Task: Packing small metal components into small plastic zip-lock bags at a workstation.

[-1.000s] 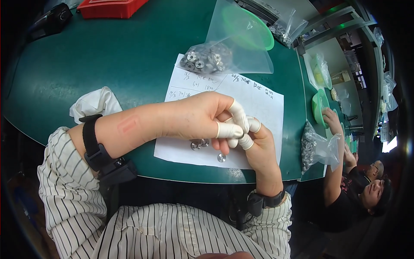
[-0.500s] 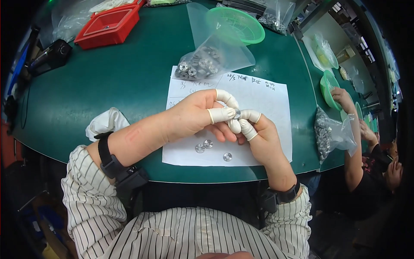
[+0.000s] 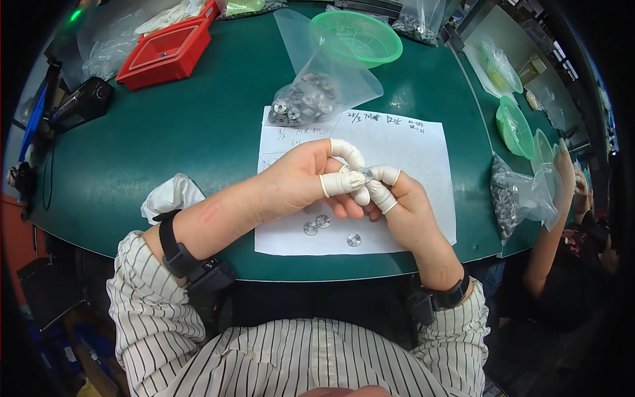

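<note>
Green table: left hand and right hand pinch one metal disc above white paper.
Smooth finger covers could let it slip, perhaps mixing it with the loose discs lying below.

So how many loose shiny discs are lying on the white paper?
3: one disc, a second disc beside it, and a third disc to their right. The left hand could hide more on the paper.
</note>
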Motion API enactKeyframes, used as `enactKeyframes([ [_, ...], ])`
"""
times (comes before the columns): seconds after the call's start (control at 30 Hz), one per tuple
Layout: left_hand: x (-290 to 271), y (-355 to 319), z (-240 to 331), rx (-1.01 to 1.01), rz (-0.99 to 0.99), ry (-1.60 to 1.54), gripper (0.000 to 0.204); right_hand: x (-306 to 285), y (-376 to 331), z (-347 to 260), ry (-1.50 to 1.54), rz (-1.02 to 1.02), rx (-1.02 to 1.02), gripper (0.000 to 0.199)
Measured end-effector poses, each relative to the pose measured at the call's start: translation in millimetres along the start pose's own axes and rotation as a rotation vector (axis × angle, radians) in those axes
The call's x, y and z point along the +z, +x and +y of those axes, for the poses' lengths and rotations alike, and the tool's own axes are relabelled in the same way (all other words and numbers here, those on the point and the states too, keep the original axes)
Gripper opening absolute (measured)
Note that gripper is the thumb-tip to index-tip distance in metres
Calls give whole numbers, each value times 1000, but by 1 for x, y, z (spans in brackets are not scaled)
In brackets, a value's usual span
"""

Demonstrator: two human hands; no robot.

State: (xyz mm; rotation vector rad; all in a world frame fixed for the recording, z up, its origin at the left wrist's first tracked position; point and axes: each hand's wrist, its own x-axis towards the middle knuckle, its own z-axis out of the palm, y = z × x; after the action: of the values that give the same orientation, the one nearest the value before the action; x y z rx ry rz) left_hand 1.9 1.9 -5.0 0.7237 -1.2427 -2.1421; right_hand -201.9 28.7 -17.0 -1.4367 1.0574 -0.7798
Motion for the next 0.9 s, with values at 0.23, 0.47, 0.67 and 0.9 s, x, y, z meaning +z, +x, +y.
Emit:
enactKeyframes([
  [0.23, 2, -1, 1, 14, -1, 27, 17, 0, -1, 0, -10, -14, -4, 16],
  [0.47, 7, -2, 2, 3, -6, 77, 12, 1, -2, 1, -35, 31, -6, 16],
  [0.67, 9, -3, 4, -37, 16, 106, 10, 2, -3, 4, -39, 59, -25, 15],
  [0.9, 10, -3, 4, -37, 2, 142, 11, -1, -4, 7, -71, 43, -28, 13],
])
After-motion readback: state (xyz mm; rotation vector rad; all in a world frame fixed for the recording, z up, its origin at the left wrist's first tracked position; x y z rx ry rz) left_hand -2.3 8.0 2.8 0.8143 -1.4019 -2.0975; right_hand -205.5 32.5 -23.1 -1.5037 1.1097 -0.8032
